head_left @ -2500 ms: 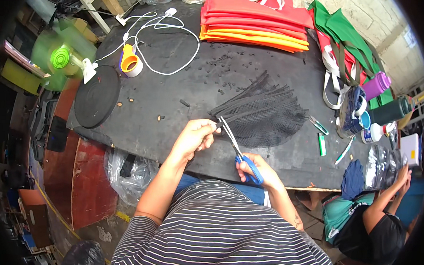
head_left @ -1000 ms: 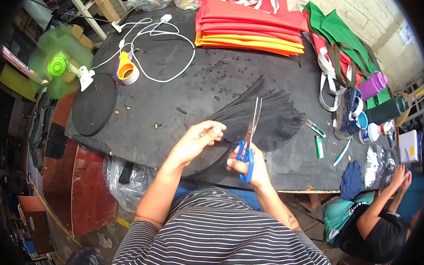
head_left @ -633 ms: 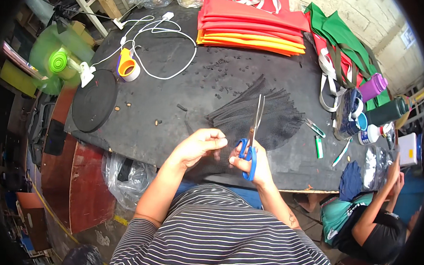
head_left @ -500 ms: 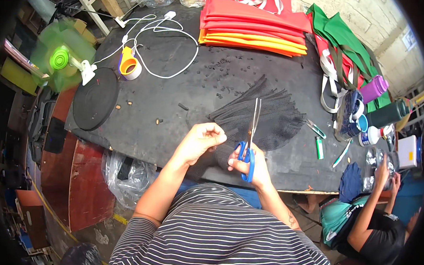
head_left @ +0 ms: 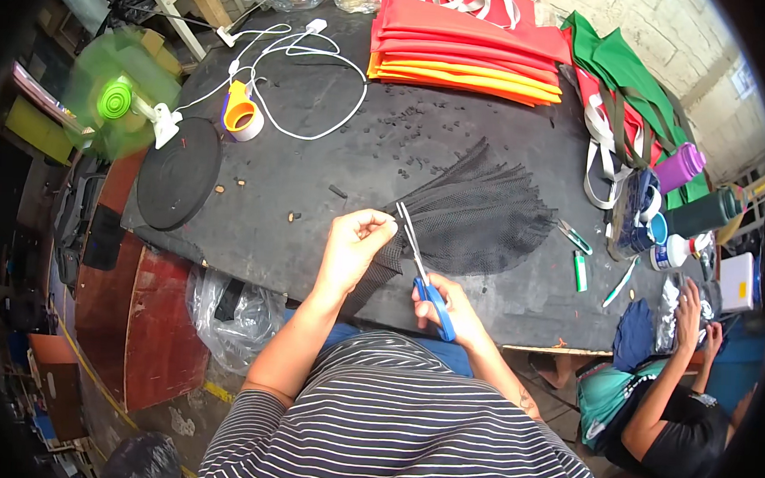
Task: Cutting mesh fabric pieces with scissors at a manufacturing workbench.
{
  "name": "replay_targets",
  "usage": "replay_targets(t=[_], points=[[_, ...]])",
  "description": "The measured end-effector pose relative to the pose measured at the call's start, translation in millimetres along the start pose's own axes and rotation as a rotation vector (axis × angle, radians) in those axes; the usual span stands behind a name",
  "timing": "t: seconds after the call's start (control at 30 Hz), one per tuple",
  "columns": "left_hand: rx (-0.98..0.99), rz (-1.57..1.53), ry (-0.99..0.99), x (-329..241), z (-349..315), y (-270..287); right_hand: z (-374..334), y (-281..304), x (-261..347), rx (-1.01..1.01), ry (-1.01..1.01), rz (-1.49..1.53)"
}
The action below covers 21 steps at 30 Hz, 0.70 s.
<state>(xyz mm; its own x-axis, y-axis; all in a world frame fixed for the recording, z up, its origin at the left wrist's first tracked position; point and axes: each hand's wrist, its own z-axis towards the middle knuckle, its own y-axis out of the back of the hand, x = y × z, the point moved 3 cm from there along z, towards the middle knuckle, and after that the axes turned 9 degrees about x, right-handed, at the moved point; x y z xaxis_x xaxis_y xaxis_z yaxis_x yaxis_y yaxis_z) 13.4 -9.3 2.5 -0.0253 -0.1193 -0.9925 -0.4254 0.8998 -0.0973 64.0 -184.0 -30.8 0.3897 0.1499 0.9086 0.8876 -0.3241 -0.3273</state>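
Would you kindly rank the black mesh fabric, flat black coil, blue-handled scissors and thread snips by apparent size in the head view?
1. Black mesh fabric
2. Flat black coil
3. Blue-handled scissors, partly hidden by the right hand
4. Thread snips

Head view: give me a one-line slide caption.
Blue-handled scissors in the right hand, blades close to the left hand, black mesh fanned out on a dark table.

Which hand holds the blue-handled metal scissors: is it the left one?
No, the right hand grips the blue-handled metal scissors, and the left hand is to their left.
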Motion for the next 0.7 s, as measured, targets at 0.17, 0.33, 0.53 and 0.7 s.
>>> replay_targets(t=[0.17,0.33,0.53,0.7], points=[[-0.031,-0.022,-0.040,-2,-1,-2,0,2,0,-0.026,0.007,-0.033],[-0.037,-0.044,-0.044,-2,-1,-3,0,3,1,-0.037,-0.013,-0.035],[-0.020,-0.037,-0.037,-4,-2,-5,-4,5,6,-0.112,-0.080,-0.129],[0.013,-0.033,-0.036,-13,-5,-9,-7,6,18,-0.112,-0.098,-0.102]])
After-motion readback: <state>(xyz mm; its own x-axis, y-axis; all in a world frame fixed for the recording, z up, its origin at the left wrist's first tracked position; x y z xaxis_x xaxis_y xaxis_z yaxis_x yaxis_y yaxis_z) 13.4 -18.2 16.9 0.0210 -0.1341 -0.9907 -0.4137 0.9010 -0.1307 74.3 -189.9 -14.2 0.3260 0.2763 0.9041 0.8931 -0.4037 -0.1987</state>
